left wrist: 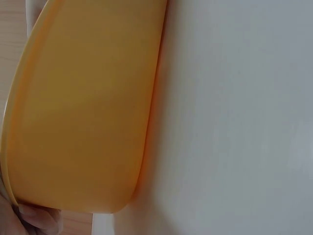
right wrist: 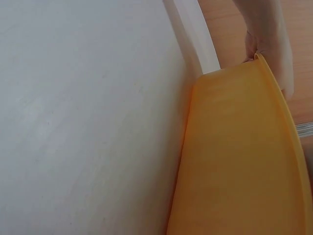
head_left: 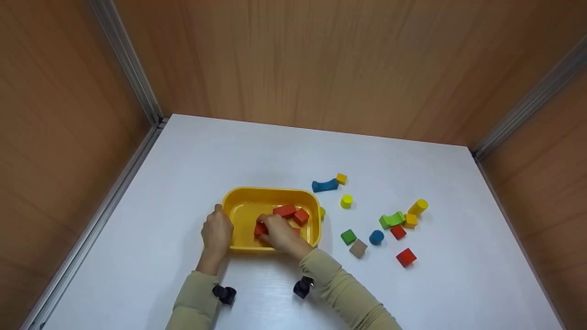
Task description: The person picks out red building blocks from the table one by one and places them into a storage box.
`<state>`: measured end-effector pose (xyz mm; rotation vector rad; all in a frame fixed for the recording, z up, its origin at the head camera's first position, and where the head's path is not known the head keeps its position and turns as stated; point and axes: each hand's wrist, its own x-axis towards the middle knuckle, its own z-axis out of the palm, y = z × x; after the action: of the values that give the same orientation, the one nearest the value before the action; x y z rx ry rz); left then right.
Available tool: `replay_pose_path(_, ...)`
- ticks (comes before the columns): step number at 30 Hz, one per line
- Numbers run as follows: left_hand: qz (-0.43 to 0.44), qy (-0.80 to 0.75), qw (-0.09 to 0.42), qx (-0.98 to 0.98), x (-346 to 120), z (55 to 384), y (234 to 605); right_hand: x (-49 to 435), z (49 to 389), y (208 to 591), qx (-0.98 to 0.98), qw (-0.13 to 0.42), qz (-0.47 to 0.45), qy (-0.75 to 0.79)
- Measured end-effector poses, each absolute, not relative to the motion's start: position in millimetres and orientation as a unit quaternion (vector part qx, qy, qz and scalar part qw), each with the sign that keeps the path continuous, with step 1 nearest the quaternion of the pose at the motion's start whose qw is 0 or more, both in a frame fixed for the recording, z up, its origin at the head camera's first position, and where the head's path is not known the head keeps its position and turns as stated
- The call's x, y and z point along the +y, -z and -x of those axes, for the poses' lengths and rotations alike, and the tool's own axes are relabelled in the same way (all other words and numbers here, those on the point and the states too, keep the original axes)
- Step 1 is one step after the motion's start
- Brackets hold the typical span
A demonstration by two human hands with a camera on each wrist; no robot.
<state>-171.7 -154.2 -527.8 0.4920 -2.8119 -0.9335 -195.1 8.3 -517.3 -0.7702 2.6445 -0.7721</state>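
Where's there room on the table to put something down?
There's bare table between the yellow tray and the back wall, and between the left hand and the left wall. It's crowded right of the tray, where blocks lie scattered, and inside, around the right hand.

Yellow tray (head_left: 240,213), my L hand (head_left: 217,231) on rim, my R hand (head_left: 279,230) inside

Tray: rect., rounded corners, smooth plastic-looking walls, thin rim. Upright on white tabletop (head_left: 257,156), long side running L–R before me. L fingers grip rim at L end. R thumb & fingers pinch a red block (head_left: 259,230), pt. hidden; can't tell if it touches tray floor. Beyond R hand: oblong red block (head_left: 285,211), w/ red cube (head_left: 301,217) just R of it. Another red piece (head_left: 297,231) mostly behind my hand, shape unclear.
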Motion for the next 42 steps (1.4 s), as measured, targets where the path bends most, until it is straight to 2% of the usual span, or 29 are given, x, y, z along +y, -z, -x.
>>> replay_pose_path(6,-0.164,0.312,0.063,-0.934,-154.0,172.3,526.8,6.0,196.3,516.4,0.915,0.143,0.267,0.266)
replay_pose_path(15,-0.148,0.31,0.084,-0.935,-154.7,171.6,528.2,5.4,196.7,517.3,0.925,0.124,0.286,0.217)
replay_pose_path(23,-0.156,0.312,0.076,-0.934,-154.6,171.6,529.0,10.0,190.4,502.1,0.933,0.112,0.265,0.217)
replay_pose_path(37,-0.159,0.312,0.072,-0.934,-154.4,171.6,530.3,33.7,173.1,479.0,0.916,0.061,0.252,0.305)
replay_pose_path(42,-0.149,0.314,0.089,-0.934,-154.4,170.8,530.1,50.6,168.7,477.5,0.902,0.024,0.258,0.345)
